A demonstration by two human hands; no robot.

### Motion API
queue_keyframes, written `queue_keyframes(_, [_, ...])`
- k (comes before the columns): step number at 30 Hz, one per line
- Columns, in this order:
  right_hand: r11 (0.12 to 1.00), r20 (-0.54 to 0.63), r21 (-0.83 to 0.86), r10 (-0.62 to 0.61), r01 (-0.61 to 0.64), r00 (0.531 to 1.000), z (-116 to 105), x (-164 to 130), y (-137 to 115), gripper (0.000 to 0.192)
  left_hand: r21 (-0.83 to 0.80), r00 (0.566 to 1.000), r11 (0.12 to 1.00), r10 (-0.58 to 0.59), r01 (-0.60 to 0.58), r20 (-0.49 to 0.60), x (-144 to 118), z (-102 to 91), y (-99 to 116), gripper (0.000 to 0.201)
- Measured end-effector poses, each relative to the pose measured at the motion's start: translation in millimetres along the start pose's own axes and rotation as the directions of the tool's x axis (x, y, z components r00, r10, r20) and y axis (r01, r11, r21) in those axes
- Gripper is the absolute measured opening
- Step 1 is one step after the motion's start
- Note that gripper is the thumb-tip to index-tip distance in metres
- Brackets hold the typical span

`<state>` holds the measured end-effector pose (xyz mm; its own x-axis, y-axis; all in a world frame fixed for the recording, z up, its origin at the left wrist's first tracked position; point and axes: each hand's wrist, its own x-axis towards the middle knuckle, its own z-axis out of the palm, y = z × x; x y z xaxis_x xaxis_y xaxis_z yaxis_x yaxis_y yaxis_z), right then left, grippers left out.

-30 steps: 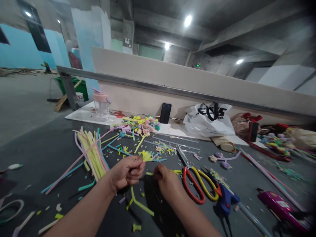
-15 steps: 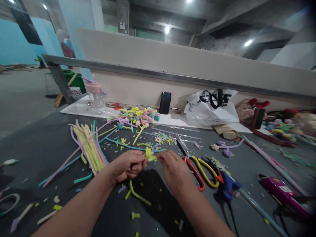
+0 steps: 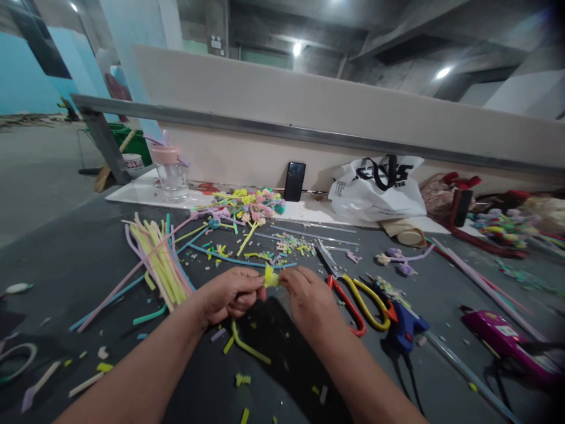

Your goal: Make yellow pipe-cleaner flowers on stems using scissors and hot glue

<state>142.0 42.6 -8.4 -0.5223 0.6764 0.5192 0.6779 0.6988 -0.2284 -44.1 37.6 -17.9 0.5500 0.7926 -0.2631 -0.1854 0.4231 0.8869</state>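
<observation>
**Yellow tuft pinched between both hands above the table**

A small yellow tuft (image 3: 270, 277) sits right between the two hands, raised a little above the dark table (image 3: 79, 259). The left hand (image 3: 229, 294) closes its fingers (image 3: 253, 285) on the tuft's left side, thumb and forefinger pressed together at its base. The right hand (image 3: 309, 300) meets it from the other side, its fingertips (image 3: 286, 280) touching the tuft's right edge, curled in and gripping. The tuft's frayed top pokes up above both sets of fingers.

Below the hands a bent yellow-green stem (image 3: 247, 347) lies on the table, among scattered short cuttings. Left of the left hand lies a bundle of yellow and pink sticks (image 3: 156, 262). Just right of the right hand rest scissors with red and yellow handles (image 3: 357, 300), and beside them a blue glue gun (image 3: 408, 327). Farther back are a heap of finished coloured flowers (image 3: 251, 206), a black phone (image 3: 294, 181) leaning upright against the wall, and a white plastic bag (image 3: 375, 191).
</observation>
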Motion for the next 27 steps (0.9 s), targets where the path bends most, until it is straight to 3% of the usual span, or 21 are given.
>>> queue_keyframes(21, [0.999, 0.029, -0.042, 0.033, -0.032, 0.999, 2.7, -1.4, -3.7, 0.025, 0.043, 0.999, 0.999, -0.029, 0.03, -0.014, -0.6, 2.7, 0.7, 0.027])
queue_keyframes(27, [0.993, -0.041, 0.095, 0.068, -0.064, 0.997, 2.3, 1.6, -3.6, 0.021, 0.029, 0.999, 1.0, 0.007, -0.006, -0.041, -0.6, 5.2, 0.1, 0.025])
